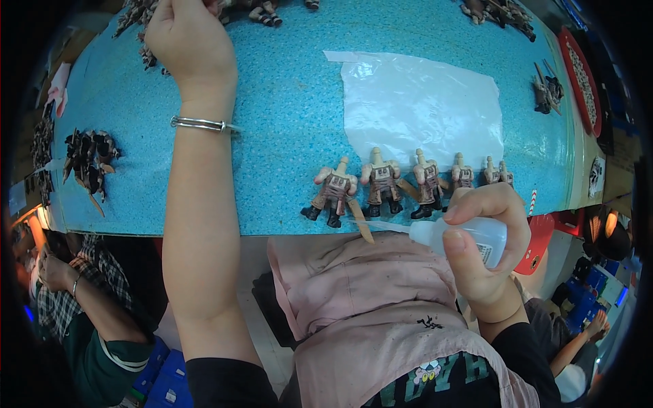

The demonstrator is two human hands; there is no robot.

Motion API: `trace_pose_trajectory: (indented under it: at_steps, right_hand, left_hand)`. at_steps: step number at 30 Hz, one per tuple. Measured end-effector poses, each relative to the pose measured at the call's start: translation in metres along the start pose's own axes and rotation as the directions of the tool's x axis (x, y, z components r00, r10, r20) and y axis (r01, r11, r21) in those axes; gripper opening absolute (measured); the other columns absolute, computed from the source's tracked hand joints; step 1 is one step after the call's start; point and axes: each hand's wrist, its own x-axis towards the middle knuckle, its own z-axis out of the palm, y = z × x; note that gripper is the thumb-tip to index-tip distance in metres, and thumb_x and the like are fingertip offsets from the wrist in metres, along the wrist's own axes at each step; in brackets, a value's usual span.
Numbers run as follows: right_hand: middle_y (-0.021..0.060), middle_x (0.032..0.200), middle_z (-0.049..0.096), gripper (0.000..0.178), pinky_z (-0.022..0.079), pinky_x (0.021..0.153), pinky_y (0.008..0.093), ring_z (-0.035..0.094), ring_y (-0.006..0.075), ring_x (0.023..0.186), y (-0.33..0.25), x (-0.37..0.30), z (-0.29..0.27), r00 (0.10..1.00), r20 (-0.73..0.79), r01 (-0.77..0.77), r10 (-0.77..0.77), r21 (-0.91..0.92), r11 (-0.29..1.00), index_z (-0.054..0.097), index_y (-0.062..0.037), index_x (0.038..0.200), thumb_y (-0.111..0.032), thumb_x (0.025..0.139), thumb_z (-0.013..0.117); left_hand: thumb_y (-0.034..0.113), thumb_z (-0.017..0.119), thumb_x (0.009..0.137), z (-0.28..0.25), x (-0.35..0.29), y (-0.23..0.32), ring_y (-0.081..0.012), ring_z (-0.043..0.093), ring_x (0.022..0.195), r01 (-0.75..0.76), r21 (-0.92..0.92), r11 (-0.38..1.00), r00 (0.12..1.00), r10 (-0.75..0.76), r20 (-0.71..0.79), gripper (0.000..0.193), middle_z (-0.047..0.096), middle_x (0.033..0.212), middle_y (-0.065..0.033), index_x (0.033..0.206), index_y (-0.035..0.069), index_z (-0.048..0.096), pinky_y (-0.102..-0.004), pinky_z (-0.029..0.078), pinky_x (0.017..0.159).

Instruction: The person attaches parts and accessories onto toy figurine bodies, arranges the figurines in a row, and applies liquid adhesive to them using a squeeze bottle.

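Note:
My right hand is wrapped round a small translucent squeeze bottle with a long thin nozzle. The nozzle tip points left, close to the boots of the leftmost headless toy figure. Several such figures, including a second one and a third, stand or lie in a row along the near table edge. A flat wooden stick sticks out over that edge. At the far left, my left hand is closed beside a pile of figure parts; its fingertips are partly cut off by the view.
A clear plastic sheet is taped on the blue table. Dark figure parts lie at the left, more parts at the far right. A red tray holds small pieces. Other people sit at both sides.

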Motion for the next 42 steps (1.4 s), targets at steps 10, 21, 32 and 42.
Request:
trace_pose_trajectory:
  at_steps: [10,21,32,42]
  right_hand:
    - [0.0062,0.085,0.060,0.015,0.042,0.064,0.0203,0.054,0.0078,0.071,-0.001,-0.018,-0.032,0.970,-0.224,-0.099,0.099,0.012,0.995,0.055,-0.0018,0.089,-0.002,0.079,0.067]
    - [0.0052,0.080,0.062,0.017,0.043,0.059,0.0211,0.056,0.0075,0.067,0.002,-0.010,-0.033,0.993,-0.117,-0.041,0.026,-0.121,0.992,0.058,-0.0016,0.088,-0.003,0.077,0.072]
    - [0.0067,0.080,0.063,0.016,0.043,0.058,0.0210,0.058,0.0084,0.067,0.002,-0.006,-0.031,0.996,-0.085,0.002,-0.012,-0.117,0.993,0.060,-0.0008,0.087,-0.001,0.077,0.071]
    - [0.0078,0.081,0.063,0.014,0.045,0.060,0.0220,0.060,0.0106,0.069,0.002,-0.006,-0.033,0.997,-0.058,0.033,-0.042,-0.147,0.989,0.062,0.0001,0.085,0.000,0.076,0.072]
  left_hand:
    - [0.023,0.052,0.096,0.004,0.002,0.005,-0.0058,0.035,0.052,0.063,0.023,0.998,0.997,-0.062,-0.054,0.033,0.045,0.061,0.0013,0.067,0.007,0.051,-0.0223,0.024,0.046]
    - [0.024,0.053,0.095,0.008,-0.004,0.008,-0.0057,0.039,0.053,0.067,0.041,0.997,0.996,-0.065,-0.057,0.033,0.048,0.061,0.0017,0.067,0.006,0.054,-0.0212,0.028,0.047]
    - [0.025,0.056,0.093,0.005,-0.001,0.003,-0.0044,0.044,0.055,0.060,0.024,0.998,0.997,-0.059,-0.054,0.033,0.052,0.062,0.0022,0.067,0.006,0.057,-0.0185,0.031,0.047]
    - [0.026,0.056,0.094,0.005,0.000,0.005,-0.0044,0.043,0.055,0.075,0.048,0.996,0.995,-0.072,-0.067,0.032,0.052,0.063,0.0022,0.068,0.007,0.057,-0.0182,0.032,0.047]
